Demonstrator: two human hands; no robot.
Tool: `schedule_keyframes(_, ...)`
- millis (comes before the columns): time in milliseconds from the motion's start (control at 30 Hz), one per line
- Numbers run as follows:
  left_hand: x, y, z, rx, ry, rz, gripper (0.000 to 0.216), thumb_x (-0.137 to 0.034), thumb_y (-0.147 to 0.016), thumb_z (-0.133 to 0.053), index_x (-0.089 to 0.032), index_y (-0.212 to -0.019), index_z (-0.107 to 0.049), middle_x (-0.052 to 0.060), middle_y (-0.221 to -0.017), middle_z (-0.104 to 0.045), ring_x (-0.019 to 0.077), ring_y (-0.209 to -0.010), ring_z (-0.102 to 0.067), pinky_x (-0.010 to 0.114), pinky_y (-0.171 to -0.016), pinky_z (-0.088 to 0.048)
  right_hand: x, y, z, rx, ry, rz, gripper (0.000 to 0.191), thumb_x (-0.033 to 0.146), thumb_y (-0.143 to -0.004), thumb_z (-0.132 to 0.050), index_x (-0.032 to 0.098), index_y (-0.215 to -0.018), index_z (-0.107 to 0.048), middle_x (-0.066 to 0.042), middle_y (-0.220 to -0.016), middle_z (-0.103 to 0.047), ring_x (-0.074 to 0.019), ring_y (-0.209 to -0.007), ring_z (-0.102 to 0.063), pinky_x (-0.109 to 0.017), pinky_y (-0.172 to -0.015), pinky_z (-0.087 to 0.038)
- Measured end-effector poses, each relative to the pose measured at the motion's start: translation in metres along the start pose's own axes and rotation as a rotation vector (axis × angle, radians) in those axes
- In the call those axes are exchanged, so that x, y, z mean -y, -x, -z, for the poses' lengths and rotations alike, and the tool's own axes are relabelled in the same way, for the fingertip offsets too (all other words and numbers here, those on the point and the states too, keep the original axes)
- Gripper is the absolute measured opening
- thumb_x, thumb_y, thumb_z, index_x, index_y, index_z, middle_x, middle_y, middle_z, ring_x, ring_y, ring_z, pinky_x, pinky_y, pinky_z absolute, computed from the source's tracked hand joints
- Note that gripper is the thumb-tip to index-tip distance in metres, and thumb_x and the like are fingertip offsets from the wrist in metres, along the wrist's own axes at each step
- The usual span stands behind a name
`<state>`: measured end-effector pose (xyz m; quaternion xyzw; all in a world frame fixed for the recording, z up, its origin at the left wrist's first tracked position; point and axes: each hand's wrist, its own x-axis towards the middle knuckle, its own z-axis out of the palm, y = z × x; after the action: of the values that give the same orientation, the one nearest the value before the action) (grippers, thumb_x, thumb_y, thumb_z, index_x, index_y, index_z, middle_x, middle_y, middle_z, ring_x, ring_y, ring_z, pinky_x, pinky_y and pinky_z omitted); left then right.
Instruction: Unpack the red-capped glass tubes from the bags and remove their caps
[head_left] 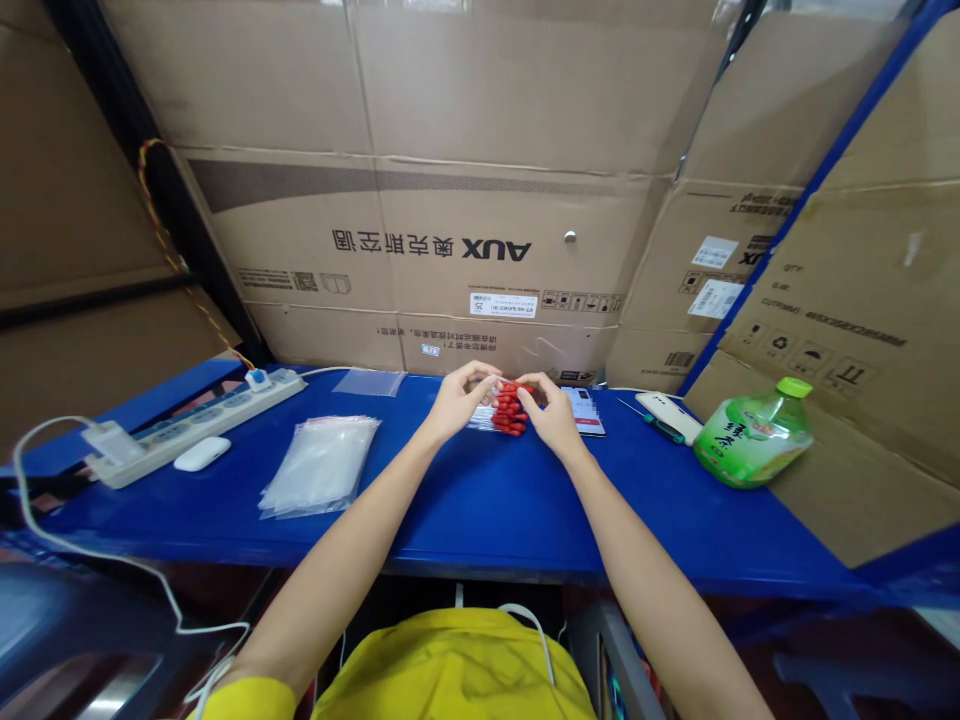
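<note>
A row of small red-handled pieces lies on the blue table in front of me, their thin, pale, shiny shafts pointing left. They look like small screwdrivers, but the exact kind is too small to tell. From the left, my left hand reaches over the shafts, thumb and fingers bent together near the top of the row. My right hand pinches at the upper red ends with thumb and forefinger. What sits between the left fingertips is hidden. Partly behind my right hand lies a flat printed item.
Left are a stack of clear plastic bags, another flat clear bag, a white case and a power strip. Right are a green-tea bottle, a white object and a green-handled tool. Cardboard walls the back.
</note>
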<state>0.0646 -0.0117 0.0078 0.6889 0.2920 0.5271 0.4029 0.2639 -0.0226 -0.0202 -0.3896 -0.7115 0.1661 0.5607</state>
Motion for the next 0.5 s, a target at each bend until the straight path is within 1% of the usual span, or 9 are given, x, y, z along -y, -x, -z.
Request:
schedule_keyframes(67, 0.0, 0.0, 0.001, 0.011, -0.021, 0.013, 0.038, -0.048, -0.09, -0.069, -0.013, -0.103, -0.064, 0.009, -0.094, -0.075, 0.0143, -0.069, -0.068, 0.029, -0.069, -0.055, 0.003, 0.0, 0.0, 0.003, 0.053, 0.039, 0.023, 0.039, -0.097, -0.057, 0.023, -0.107, -0.07, -0.006, -0.101, -0.075, -0.0206, -0.086, -0.068, -0.033, -0.079, -0.054)
schedule_keyframes(133, -0.001, 0.001, 0.004, 0.039, -0.078, 0.019, 0.036, -0.048, -0.089, -0.07, -0.013, -0.099, -0.065, 0.009, -0.091, -0.075, 0.0156, -0.071, -0.069, 0.029, -0.07, -0.055, 0.004, 0.0, -0.001, -0.003, 0.113, 0.068, 0.021, 0.038, -0.096, -0.058, 0.023, -0.103, -0.071, -0.006, -0.099, -0.074, -0.0206, -0.083, -0.066, -0.032, -0.075, -0.053)
schedule_keyframes(200, -0.001, 0.003, 0.008, 0.082, -0.217, 0.0, 0.032, -0.046, -0.09, -0.069, -0.014, -0.096, -0.066, 0.007, -0.088, -0.076, 0.0164, -0.073, -0.069, 0.028, -0.07, -0.053, 0.003, 0.0, 0.0, -0.014, 0.172, 0.082, 0.019, 0.036, -0.096, -0.058, 0.023, -0.099, -0.071, -0.006, -0.094, -0.071, -0.019, -0.074, -0.062, -0.031, -0.069, -0.05)
schedule_keyframes(267, -0.002, 0.006, 0.01, 0.144, -0.429, -0.042, 0.029, -0.045, -0.092, -0.066, -0.017, -0.094, -0.067, 0.005, -0.088, -0.076, 0.0169, -0.076, -0.069, 0.027, -0.07, -0.05, 0.002, 0.001, 0.001, -0.006, 0.224, 0.096, 0.018, 0.034, -0.096, -0.058, 0.023, -0.099, -0.071, -0.005, -0.091, -0.067, -0.0169, -0.067, -0.057, -0.031, -0.066, -0.049)
schedule_keyframes(367, -0.004, 0.01, 0.011, 0.255, -0.71, -0.105, 0.026, -0.046, -0.098, -0.059, -0.021, -0.099, -0.067, 0.003, -0.09, -0.076, 0.0178, -0.079, -0.068, 0.027, -0.07, -0.047, 0.001, 0.002, 0.002, 0.06, 0.279, 0.133, 0.016, 0.03, -0.096, -0.058, 0.023, -0.102, -0.071, -0.004, -0.092, -0.065, -0.0152, -0.064, -0.055, -0.03, -0.065, -0.047)
schedule_keyframes(433, -0.005, 0.012, 0.008, 0.295, -0.809, -0.127, 0.028, -0.046, -0.102, -0.051, -0.022, -0.103, -0.064, 0.003, -0.091, -0.074, 0.0188, -0.08, -0.068, 0.028, -0.071, -0.046, 0.002, 0.003, 0.002, 0.118, 0.292, 0.159, 0.016, 0.028, -0.096, -0.057, 0.023, -0.103, -0.071, -0.004, -0.093, -0.065, -0.0153, -0.066, -0.057, -0.029, -0.066, -0.047)
schedule_keyframes(500, -0.004, 0.013, 0.004, 0.304, -0.86, -0.141, 0.031, -0.046, -0.106, -0.042, -0.022, -0.104, -0.062, 0.005, -0.096, -0.073, 0.0202, -0.085, -0.068, 0.029, -0.075, -0.047, 0.004, 0.004, 0.002, 0.161, 0.302, 0.177, 0.016, 0.026, -0.096, -0.057, 0.022, -0.106, -0.069, -0.005, -0.094, -0.066, -0.016, -0.069, -0.059, -0.029, -0.068, -0.048)
